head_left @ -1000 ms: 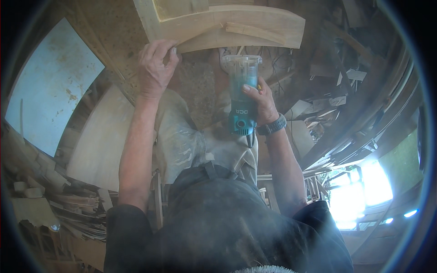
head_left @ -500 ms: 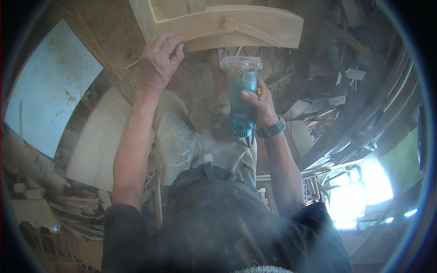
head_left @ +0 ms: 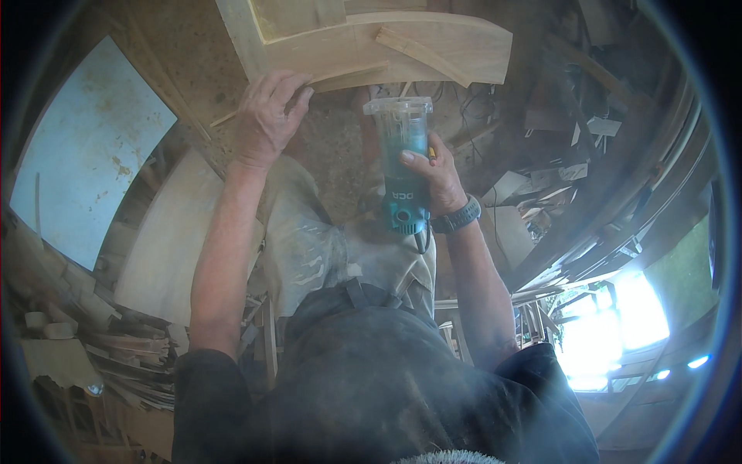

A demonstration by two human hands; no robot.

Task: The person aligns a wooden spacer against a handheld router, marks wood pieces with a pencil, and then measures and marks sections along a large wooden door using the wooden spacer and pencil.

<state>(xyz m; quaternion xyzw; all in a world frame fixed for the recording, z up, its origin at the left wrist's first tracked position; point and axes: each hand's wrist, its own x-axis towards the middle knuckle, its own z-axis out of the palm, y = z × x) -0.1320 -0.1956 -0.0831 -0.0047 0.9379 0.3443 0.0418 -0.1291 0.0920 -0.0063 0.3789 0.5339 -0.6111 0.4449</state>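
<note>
My right hand is wrapped round a teal trim router with a clear plastic base, held upright in front of my lap with the base end away from me. A yellow-tipped thing shows by its fingers, too small to make out. Thumb and fingers of my left hand close on the near end of a thin wood strip, at the near edge of a curved wooden panel. The exact grip is partly hidden. Another loose wood strip lies slantwise across the panel.
A pale blue-white board and a curved wooden sheet are at my left. Stacked thin offcuts lie at the lower left. Scrap pieces litter the right side. Dust hazes the view.
My left hand has drawn slightly toward me, and the thin strip has shifted with it along the panel's edge. The router has moved a little to the left in my right hand.
</note>
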